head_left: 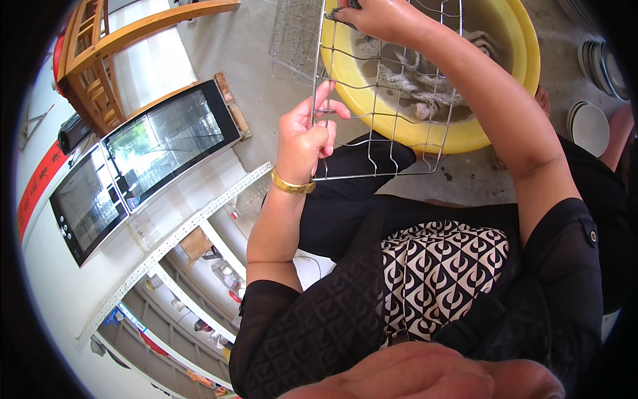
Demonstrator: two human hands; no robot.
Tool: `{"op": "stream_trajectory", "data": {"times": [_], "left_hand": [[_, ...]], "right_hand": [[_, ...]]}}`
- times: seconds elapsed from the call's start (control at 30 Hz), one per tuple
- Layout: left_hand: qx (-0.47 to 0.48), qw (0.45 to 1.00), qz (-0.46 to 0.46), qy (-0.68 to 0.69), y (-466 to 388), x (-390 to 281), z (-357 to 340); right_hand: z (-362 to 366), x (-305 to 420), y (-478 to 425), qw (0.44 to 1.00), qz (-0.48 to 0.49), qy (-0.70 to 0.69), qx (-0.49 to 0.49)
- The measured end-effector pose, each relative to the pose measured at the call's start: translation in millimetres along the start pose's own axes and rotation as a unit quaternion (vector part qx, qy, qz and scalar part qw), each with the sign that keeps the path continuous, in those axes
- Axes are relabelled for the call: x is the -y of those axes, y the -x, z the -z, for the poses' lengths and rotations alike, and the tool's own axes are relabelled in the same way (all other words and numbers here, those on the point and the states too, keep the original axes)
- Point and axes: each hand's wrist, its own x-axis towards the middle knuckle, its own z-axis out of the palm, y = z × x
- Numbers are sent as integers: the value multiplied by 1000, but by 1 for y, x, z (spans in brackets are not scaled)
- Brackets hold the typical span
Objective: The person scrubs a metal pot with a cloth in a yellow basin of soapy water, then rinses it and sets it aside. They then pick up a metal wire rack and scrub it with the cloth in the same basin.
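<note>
My left hand (309, 132), with a gold bangle at the wrist, grips the near left edge of a metal wire rack (397, 115). The rack is tilted over a yellow plastic basin (428, 142). At the rack's far left edge, my right hand (371, 17) holds a dark wet cloth (349, 9) against the wires, partly cut off by the picture's top. Murky, sudsy water fills the basin, and a grey wet cloth (423, 90) lies in it, seen through the rack.
More wire racks (297, 40) stand left of the basin. Stacked plates (589, 128) are on the floor at the right, near another person's limb (619, 132). A glass-fronted cabinet (164, 134), a wooden chair (149, 35) and a white metal shelf unit (184, 232) are at the left.
</note>
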Motion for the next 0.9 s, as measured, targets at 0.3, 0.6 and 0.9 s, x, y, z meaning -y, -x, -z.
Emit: {"op": "stream_trajectory", "data": {"times": [0.3,0.6,0.9], "left_hand": [[-1,1000,9,-1,-1,-5,-2],[-43,996,-51,-67,-6,-3,-1],[-54,987,-86,-126,-4,4,-19]], "right_hand": [[3,-17,2,994,63,-78,-39],[5,5,4,994,44,-96,3],[-27,2,8,983,50,-39,-172]]}}
